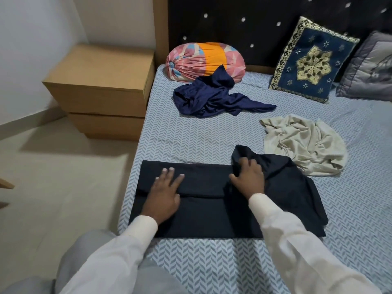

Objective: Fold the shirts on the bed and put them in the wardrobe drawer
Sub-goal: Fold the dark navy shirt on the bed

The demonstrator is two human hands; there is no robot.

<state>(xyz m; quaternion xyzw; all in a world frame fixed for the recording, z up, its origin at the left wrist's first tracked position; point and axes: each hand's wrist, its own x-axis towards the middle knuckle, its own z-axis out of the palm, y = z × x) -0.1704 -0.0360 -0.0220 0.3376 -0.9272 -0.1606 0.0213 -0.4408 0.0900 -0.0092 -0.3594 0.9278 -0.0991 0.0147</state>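
A black shirt (207,217) lies spread flat on the near part of the bed (191,134), partly folded. My left hand (166,193) presses flat on its left half with straight fingers. My right hand (248,177) grips a bunched fold of the same shirt at its upper right, fingers curled into the cloth. A crumpled navy shirt (214,98) lies farther up the bed by the bolster. A crumpled cream shirt (303,143) sits just beyond the black one on the right.
A pink and orange bolster (201,58), an embroidered blue cushion (311,60) and a grey pillow (371,68) line the dark headboard. A tan two-drawer bedside cabinet (101,90) stands on the floor left of the bed.
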